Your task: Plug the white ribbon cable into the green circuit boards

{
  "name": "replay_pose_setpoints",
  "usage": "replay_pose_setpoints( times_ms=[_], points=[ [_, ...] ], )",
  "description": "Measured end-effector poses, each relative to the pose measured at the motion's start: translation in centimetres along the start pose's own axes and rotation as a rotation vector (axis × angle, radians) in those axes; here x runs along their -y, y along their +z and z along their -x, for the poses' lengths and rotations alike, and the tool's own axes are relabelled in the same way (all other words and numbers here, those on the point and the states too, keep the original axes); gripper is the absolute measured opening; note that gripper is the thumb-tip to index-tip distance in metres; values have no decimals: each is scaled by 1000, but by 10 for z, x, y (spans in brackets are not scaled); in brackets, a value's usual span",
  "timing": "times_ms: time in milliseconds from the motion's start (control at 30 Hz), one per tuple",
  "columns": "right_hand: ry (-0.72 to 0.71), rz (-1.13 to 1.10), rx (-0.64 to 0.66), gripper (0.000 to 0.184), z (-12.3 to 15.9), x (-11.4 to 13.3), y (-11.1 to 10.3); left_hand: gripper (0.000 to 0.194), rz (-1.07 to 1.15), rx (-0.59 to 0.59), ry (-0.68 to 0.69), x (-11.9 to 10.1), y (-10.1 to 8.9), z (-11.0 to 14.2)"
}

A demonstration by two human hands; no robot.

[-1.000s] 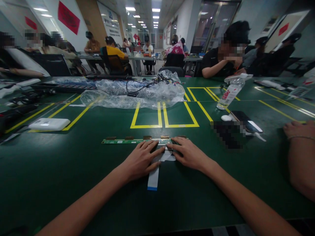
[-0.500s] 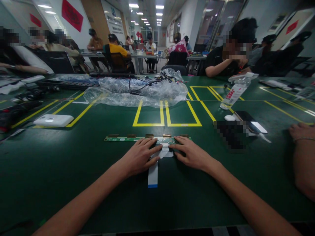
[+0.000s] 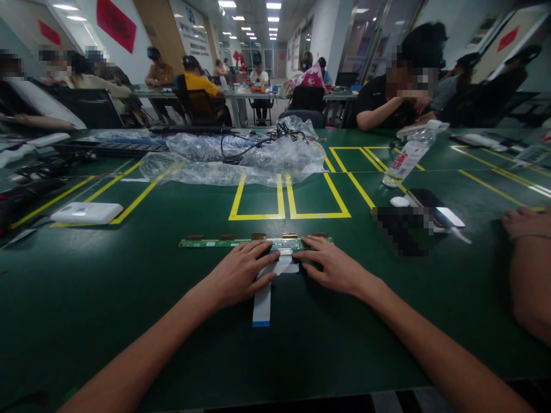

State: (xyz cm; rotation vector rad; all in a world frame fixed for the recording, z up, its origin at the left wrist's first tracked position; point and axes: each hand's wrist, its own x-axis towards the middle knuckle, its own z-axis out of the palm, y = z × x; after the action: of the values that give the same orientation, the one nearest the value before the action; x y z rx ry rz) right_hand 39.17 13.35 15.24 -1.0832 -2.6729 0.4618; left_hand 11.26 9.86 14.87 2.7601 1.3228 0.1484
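One long green circuit board [image 3: 206, 244] is laid crosswise on the green table [image 3: 163, 367], with five brown tabs seen along its far edge, and it is touched by two hands, the left hand [image 3: 243, 272] and the right hand [image 3: 336, 267], both flat with fingers spread and neither closed around anything. One white ribbon cable [image 3: 262, 304] with a blue end is partly covered by the left hand, while one tilted bottle [image 3: 404, 160] and one white round case [image 3: 399, 202] are seen beyond the right hand.
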Motion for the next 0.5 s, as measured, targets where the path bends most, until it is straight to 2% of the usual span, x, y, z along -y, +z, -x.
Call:
replay_pose_setpoints(
  times_ms=[233,500],
  points=[
    [29,-8,3,39,0,0,2,53,17,-2,5,1,0,1],
    [32,1,6,41,0,0,1,45,73,11,2,-1,-4,-1]
  ],
)
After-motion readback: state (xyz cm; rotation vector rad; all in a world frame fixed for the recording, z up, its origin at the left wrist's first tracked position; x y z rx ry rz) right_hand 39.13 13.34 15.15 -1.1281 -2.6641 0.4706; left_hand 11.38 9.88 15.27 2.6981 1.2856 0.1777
